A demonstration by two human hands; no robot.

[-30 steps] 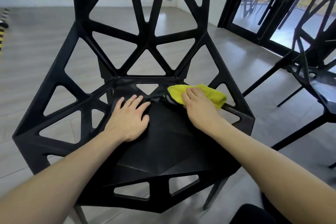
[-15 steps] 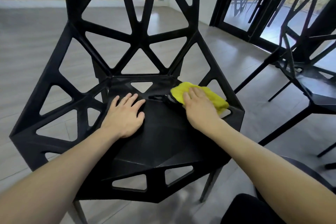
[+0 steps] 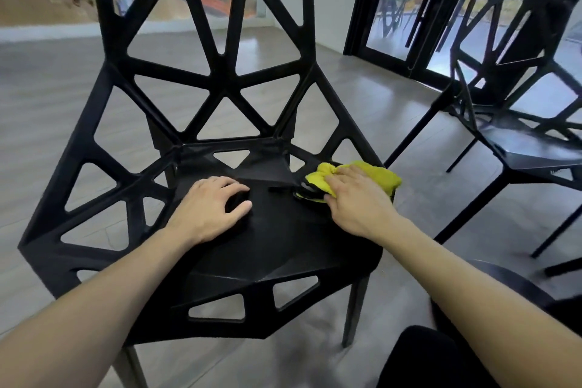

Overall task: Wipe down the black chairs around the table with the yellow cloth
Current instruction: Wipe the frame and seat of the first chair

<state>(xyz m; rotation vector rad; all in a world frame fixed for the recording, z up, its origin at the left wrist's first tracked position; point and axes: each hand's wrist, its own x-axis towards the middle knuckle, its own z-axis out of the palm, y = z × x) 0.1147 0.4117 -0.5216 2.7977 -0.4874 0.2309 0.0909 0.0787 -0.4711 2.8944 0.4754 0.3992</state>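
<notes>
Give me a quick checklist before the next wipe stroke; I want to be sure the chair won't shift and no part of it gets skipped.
1. Cloth under the right hand: ok, the hand presses it flat on the seat's right rear corner.
2. Chair braced: ok, the left hand rests on the seat.
3. Stroke path across the seat: not ok, the left hand lies in the way.
4. Cloth fully on the seat: not ok, its right end hangs over the edge.
5. Backrest struts wiped: cannot tell.
6. Second chair within reach: cannot tell; it stands to the right, apart from this one.
</notes>
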